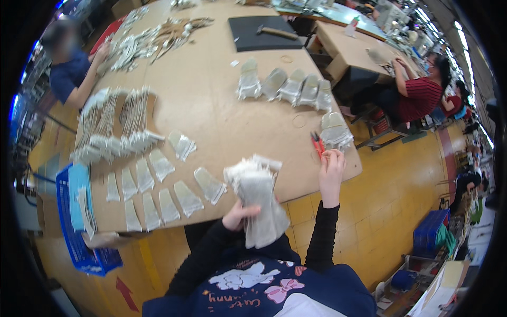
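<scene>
My left hand (238,214) grips a thick stack of pale grey fabric pieces (257,198) held upright over the near edge of the brown table (211,100). My right hand (331,168) reaches out to the table's right edge and touches small red-handled snips (317,143); whether the fingers grip them I cannot tell. Just beyond the snips lies a pile of grey fabric pieces (336,132). Both sleeves are black.
Rows of flat fabric pieces (158,193) cover the near left of the table; bundled piles (285,84) sit further back. A black mat with a hammer (277,33) lies at the far end. A blue crate (79,227) hangs at the left. Two other people work nearby.
</scene>
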The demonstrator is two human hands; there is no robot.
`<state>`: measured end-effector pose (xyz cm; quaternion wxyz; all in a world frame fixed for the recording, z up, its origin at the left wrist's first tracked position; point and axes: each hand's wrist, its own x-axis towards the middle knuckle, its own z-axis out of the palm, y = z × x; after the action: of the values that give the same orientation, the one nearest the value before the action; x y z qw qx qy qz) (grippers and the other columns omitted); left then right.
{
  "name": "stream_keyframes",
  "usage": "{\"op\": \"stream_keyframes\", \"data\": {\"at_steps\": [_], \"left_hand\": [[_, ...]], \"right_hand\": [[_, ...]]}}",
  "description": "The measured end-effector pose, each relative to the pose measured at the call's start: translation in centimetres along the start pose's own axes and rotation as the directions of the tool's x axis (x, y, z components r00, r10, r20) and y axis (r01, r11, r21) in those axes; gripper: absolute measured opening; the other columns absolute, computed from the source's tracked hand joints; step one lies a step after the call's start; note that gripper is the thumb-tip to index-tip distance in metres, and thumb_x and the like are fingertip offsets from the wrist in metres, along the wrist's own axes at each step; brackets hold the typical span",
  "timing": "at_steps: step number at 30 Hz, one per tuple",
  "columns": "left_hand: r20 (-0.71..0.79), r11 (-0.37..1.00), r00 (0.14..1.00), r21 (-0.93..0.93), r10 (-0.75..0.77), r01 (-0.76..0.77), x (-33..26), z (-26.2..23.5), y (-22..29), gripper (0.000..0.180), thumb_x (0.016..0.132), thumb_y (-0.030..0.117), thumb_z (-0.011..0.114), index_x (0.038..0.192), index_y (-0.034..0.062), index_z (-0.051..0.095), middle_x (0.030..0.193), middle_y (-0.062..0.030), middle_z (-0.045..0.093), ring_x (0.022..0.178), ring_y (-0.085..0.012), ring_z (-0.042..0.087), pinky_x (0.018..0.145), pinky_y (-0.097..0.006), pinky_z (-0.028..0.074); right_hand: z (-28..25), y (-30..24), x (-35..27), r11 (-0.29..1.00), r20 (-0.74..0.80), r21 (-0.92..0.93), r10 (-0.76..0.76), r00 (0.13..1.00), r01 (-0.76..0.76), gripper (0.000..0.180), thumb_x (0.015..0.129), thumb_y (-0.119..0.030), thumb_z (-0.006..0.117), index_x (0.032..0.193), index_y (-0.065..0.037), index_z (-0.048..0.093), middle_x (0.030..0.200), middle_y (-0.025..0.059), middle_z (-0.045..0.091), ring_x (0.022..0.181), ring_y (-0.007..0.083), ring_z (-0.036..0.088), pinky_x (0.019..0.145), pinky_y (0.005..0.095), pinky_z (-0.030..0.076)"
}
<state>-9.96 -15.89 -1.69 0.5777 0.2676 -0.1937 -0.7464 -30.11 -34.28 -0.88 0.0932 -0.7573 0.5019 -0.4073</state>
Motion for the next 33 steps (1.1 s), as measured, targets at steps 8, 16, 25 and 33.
{"op": "stream_keyframes", "data": {"at_steps": [8,16,25,33], "left_hand": [[-0.101,0.994,0.989,0.030,0.111,-0.108,1.8,-1.1,0.3,0.061,0.081,0.022,0.064,0.133,-0.0020,0.043,0.121,-0.0150,0.058,0.109,-0.0251,0.060,0.093,-0.038,0.049],[-0.355,0.960,0.897,-0.003,0.262,-0.282,-2.5,-1.0,0.3,0.051,0.082,0.008,0.064,0.129,-0.0026,0.047,0.116,-0.0140,0.061,0.105,-0.0220,0.062,0.090,-0.036,0.051],[-0.391,0.934,0.869,-0.060,0.303,-0.352,-5.0,-1.7,-0.1,0.052,0.082,0.012,0.065,0.129,-0.0015,0.048,0.115,-0.0135,0.062,0.104,-0.0229,0.062,0.089,-0.037,0.051],[-0.391,0.932,0.865,-0.048,0.313,-0.359,-5.6,-2.1,-0.3,0.059,0.080,0.019,0.065,0.131,-0.0017,0.044,0.116,-0.0154,0.061,0.103,-0.0264,0.063,0.088,-0.040,0.053]], "right_hand": [[-1.1,-8.7,-5.7,0.814,0.417,0.496,0.083,0.905,-0.303,0.032,0.082,-0.007,0.069,0.112,-0.001,0.062,0.102,0.0084,0.053,0.087,0.0148,0.054,0.076,0.0257,0.044],[0.4,-13.1,-6.8,0.792,0.527,0.519,-0.002,0.850,-0.320,0.046,0.071,-0.003,0.078,0.115,-0.001,0.066,0.084,0.0028,0.052,0.074,0.0116,0.049,0.064,0.0232,0.041],[0.9,-15.1,-7.2,0.782,0.533,0.559,-0.085,0.842,-0.275,0.026,0.072,-0.003,0.078,0.095,0.001,0.066,0.089,0.0079,0.060,0.072,0.0163,0.058,0.063,0.0281,0.048],[0.8,-14.5,-7.3,0.591,0.705,0.601,-0.074,0.706,-0.538,0.018,0.078,-0.003,0.075,0.089,0.003,0.062,0.085,0.0052,0.063,0.076,0.0109,0.058,0.067,0.0248,0.048]]}}
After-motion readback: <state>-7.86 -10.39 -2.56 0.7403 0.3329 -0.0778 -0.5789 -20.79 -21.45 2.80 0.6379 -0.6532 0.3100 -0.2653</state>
